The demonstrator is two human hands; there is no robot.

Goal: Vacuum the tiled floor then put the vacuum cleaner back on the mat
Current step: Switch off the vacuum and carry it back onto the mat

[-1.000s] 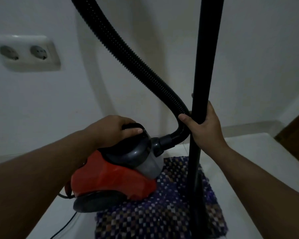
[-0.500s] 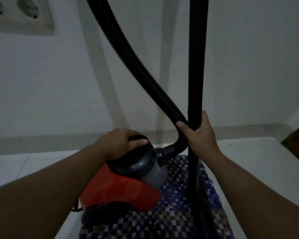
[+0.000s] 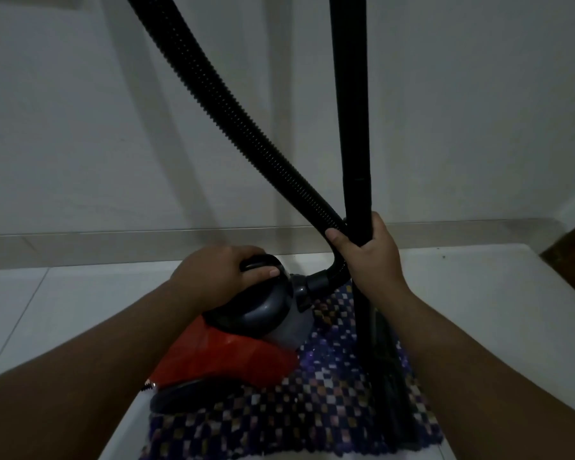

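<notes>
Two hands are on the vacuum cleaner [image 3: 226,353], which serves as the landmark for everything else. Its red body with a dark grey rounded top sits tilted, its front part over the chequered mat [image 3: 312,410] and its rear wheel end at the mat's near-left edge (whether that end touches the tiled floor [image 3: 47,310] cannot be told in the dim light). The left hand [image 3: 219,277] is curled closed over the black carry handle on top of the cleaner, thumb pressed along the handle's side. The right hand [image 3: 369,257], just to the right of the cleaner and above its front, is wrapped shut around the upright black wand [image 3: 352,127], fingers closed round the tube. That wand stands nearly vertical and runs down to the right of the cleaner, its lower end resting on the mat. A ribbed black hose [image 3: 229,107] leaves the socket at the cleaner's front, bends up beside the right hand and rises leftward out of view. Behind the cleaner a pale wall [image 3: 80,127] meets the floor at a low skirting strip.
</notes>
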